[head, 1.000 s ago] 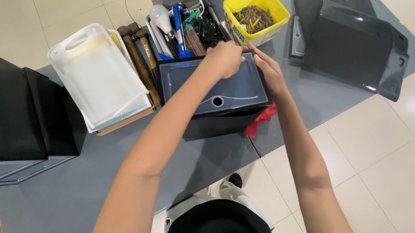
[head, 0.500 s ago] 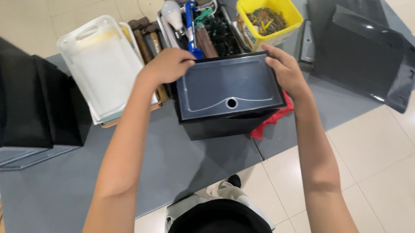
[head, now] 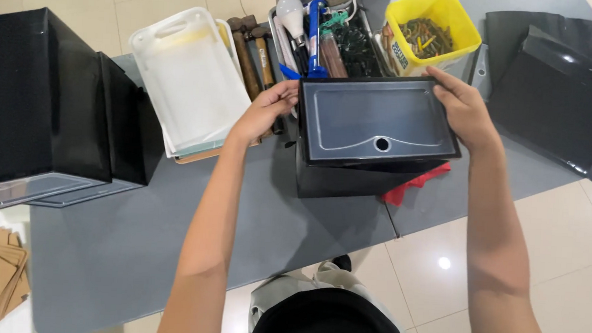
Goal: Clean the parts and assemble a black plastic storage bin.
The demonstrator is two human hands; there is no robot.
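A black plastic box [head: 372, 133] with a clear-film front panel and a round hole near its lower edge sits at the grey table's [head: 136, 246] front edge. My left hand [head: 269, 107] grips its upper left corner. My right hand [head: 464, 108] grips its upper right corner. The box is held between both hands, its panel facing up at me. A red cloth [head: 416, 183] pokes out from under its right side.
A white plastic tray [head: 189, 80] and wooden-handled hammers [head: 254, 56] lie to the left. A tool tray [head: 330, 33] and a yellow bin of screws [head: 431, 32] stand behind. Large black boxes [head: 43, 99] stand far left, black panels [head: 563, 93] at right.
My left hand has slid from the box's top edge to its upper left corner. The box has turned squarer to me, and my view has shifted right.
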